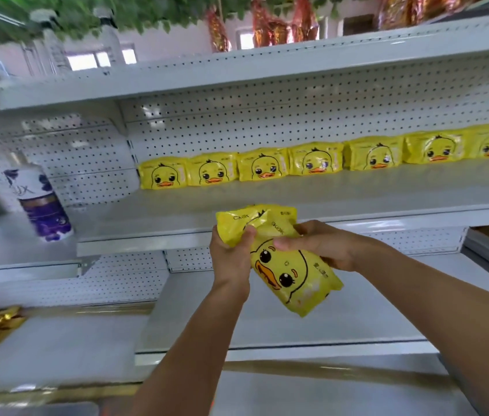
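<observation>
Duck packs (294, 283), two yellow ones overlapping, sit in my hands just in front of the middle shelf (342, 193); my left hand (231, 256) has fingers and thumb curled tight round the upper, crumpled pack; my right hand (324, 246) pinches the lower pack, thumb laid across the duck's forehead, fingers hidden behind it; a row of matching packs (315, 159) stands against the pegboard at the back of that shelf; a purple-and-white bottle (42, 202) stands well off to the left.
</observation>
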Demonstrator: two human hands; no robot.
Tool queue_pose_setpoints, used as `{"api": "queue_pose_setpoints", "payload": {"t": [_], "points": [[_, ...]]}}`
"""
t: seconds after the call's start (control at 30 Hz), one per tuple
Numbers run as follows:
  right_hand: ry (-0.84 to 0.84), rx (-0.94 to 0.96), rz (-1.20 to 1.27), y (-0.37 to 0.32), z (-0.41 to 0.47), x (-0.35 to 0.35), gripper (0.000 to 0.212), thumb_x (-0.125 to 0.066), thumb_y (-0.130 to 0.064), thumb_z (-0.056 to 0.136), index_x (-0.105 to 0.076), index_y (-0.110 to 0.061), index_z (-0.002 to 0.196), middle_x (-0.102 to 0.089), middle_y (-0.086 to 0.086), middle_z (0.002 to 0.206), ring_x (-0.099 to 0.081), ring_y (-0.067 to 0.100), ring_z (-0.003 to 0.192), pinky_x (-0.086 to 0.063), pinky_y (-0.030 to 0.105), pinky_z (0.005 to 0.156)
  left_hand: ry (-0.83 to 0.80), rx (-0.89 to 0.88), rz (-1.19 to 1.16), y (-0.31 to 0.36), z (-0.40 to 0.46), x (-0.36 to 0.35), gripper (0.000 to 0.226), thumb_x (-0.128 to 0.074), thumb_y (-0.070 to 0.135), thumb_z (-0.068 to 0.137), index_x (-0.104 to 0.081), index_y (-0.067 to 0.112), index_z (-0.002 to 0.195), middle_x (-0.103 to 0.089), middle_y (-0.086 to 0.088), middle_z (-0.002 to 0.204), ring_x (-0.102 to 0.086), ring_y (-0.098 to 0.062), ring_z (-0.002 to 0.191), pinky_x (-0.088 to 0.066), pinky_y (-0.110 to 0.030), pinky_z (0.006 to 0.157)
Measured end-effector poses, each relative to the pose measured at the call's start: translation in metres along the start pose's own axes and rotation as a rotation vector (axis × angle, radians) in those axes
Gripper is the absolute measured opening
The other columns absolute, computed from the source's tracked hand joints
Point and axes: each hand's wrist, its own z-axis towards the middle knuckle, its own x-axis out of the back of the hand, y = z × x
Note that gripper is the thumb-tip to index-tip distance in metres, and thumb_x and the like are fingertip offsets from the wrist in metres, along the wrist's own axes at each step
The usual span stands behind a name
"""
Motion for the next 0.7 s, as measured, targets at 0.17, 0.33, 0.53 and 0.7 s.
{"api": "queue_pose_setpoints", "payload": {"t": [0.17, 0.33, 0.53, 0.7], "points": [[0.028, 0.018, -0.104, -0.004, 0.027, 0.021, 0.041, -0.079, -0.021, 0.073, -0.067, -0.013, 0.111, -0.074, 0.011, 0.102, -0.071, 0.028, 0.093, -0.057, 0.040, 0.082, 0.148, 0.033, -0.207, 0.015, 0.031, -0.002, 0.024, -0.068, 0.012, 0.089, -0.059, 0.030, 0.101, -0.072, 0.001, 0.097, -0.070, -0.023, 0.090, -0.060, -0.044, 0.069], [0.094, 0.074, -0.058, -0.022, 0.060, 0.037, 0.032, -0.081, -0.014, 0.071, -0.069, -0.011, 0.100, -0.075, 0.010, 0.093, -0.072, 0.023, 0.083, -0.054, 0.031, 0.071, 0.176, 0.112, -0.301, 0.035, 0.054, -0.005, 0.028, -0.062, 0.016, 0.094, -0.055, 0.023, 0.120, -0.067, 0.003, 0.101, -0.066, -0.025, 0.091, -0.054, -0.026, 0.045], [0.150, 0.134, -0.109, -0.039, 0.091, 0.063, 0.035, -0.084, -0.014, 0.066, -0.070, -0.016, 0.099, -0.075, 0.006, 0.092, -0.072, 0.024, 0.088, -0.054, 0.035, 0.079, 0.312, 0.062, -0.401, 0.054, 0.095, 0.015, 0.028, -0.056, 0.020, 0.098, -0.055, 0.022, 0.126, -0.063, -0.005, 0.120, -0.068, -0.030, 0.098, -0.061, -0.039, 0.058], [0.272, 0.112, -0.336, -0.044, 0.136, 0.069, 0.063, -0.090, -0.024, 0.061, -0.061, -0.010, 0.116, -0.066, 0.006, 0.111, -0.065, 0.019, 0.092, -0.051, 0.026, 0.064, 0.457, 0.024, -0.380, 0.065, 0.135, 0.053, 0.020, -0.053, 0.027, 0.100, -0.055, 0.029, 0.120, -0.062, -0.006, 0.123, -0.065, -0.034, 0.104, -0.059, -0.033, 0.050]]}}
